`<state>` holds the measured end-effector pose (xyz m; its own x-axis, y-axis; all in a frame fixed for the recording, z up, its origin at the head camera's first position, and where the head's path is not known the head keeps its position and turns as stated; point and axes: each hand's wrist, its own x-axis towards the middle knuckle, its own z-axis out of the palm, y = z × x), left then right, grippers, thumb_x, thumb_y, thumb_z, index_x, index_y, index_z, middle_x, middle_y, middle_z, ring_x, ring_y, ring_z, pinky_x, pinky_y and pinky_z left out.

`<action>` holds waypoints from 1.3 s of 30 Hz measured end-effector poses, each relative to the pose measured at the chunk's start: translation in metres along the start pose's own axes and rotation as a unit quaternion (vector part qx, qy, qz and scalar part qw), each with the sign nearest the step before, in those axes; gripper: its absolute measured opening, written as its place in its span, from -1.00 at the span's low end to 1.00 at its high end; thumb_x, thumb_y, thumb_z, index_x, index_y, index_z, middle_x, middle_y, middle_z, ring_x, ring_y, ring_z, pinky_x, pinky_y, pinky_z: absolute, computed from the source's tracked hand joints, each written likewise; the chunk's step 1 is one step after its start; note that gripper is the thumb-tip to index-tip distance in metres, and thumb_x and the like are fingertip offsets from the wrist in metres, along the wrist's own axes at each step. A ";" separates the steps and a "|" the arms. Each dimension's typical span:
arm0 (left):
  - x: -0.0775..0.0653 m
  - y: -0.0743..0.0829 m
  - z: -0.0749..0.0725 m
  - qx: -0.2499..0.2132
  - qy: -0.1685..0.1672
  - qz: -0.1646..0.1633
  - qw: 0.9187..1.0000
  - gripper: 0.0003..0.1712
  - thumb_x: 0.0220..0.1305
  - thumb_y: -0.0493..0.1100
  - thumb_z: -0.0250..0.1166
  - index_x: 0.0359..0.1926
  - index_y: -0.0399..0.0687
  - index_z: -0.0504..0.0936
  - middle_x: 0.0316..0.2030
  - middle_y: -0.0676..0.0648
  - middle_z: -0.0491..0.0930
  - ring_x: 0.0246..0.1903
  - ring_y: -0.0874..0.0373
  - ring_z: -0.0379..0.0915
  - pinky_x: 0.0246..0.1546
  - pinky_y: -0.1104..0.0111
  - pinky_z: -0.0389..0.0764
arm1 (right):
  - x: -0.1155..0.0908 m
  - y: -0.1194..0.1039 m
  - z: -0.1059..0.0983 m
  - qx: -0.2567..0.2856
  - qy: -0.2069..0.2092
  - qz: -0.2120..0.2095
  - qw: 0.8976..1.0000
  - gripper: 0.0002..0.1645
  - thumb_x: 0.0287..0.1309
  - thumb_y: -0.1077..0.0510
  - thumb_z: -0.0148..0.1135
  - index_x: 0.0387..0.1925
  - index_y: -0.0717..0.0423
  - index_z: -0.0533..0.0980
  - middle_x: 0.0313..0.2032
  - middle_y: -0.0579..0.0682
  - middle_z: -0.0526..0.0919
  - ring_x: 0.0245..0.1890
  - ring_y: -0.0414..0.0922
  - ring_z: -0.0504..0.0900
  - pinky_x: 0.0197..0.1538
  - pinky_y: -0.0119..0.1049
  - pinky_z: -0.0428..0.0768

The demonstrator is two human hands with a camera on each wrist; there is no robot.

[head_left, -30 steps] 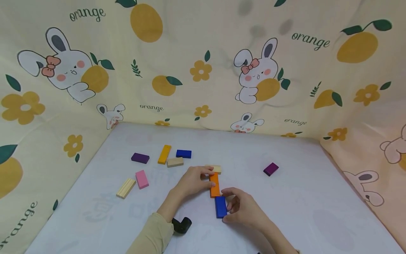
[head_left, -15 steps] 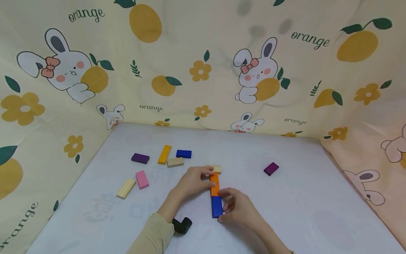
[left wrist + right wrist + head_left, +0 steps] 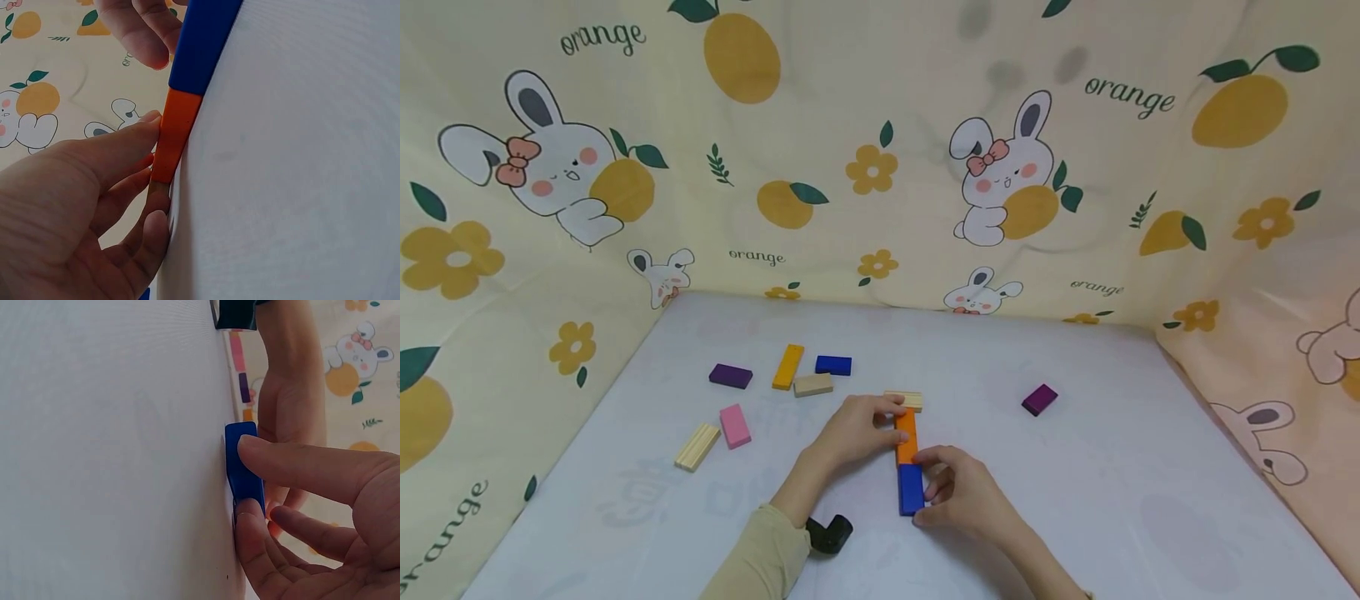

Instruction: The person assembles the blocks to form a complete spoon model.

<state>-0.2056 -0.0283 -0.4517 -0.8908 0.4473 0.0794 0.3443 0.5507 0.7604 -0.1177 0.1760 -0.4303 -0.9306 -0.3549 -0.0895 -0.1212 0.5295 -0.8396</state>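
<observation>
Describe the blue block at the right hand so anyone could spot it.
On the white table, a short line of blocks runs toward the printed backdrop. The blue block is its near end, held by the right hand. Unlike the other blue block, lying farther back and left, it butts end to end against the orange block.

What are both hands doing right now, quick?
Left hand: fingers holding the orange block.
Right hand: fingers holding the blue block against the orange one.
</observation>
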 end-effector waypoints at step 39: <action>-0.001 0.000 -0.001 0.023 -0.026 0.004 0.999 -0.33 0.07 0.17 0.49 0.20 0.08 0.62 0.28 0.15 0.44 0.26 0.12 0.34 0.20 0.20 0.42 | 0.000 0.001 -0.001 0.014 -0.014 0.004 1.000 -0.25 -0.22 0.25 0.64 0.08 0.23 0.50 -0.33 0.04 0.56 -0.34 -0.04 0.54 -0.29 -0.36 0.60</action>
<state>-0.2049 -0.0297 -0.4510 -0.8717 0.4874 0.0510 0.3662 0.5786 0.7288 -0.1179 0.1777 -0.4306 -0.9211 -0.3733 -0.1104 -0.1046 0.5104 -0.8535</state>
